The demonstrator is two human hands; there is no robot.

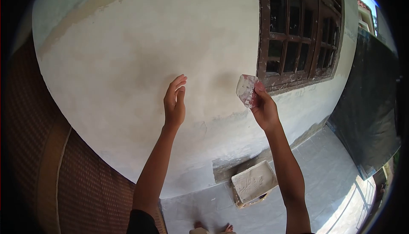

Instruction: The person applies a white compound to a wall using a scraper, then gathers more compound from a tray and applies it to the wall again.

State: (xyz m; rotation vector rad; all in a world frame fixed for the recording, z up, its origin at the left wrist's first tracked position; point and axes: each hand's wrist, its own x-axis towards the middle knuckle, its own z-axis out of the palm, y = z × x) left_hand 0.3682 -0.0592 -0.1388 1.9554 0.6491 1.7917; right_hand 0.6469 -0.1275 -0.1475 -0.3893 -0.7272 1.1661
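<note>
While the left hand (174, 108) hangs empty, fingers loosely together, the right hand (266, 114) pinches a flat, white-smeared red scraper (246, 90) near the brown-framed window (264, 34); pale plastered wall (106, 85) likely wants light, even pressure.

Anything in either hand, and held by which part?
Right hand: a flat, whitish-smeared reddish piece, gripped at its right edge, thumb on the near face. Left hand: nothing held, fingers raised.

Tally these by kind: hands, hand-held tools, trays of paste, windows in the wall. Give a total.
Hands: 2 (left hand, right hand)
Flat hand-held tool: 1
Tray of pale paste: 1
Brown window: 1
Total: 5
</note>
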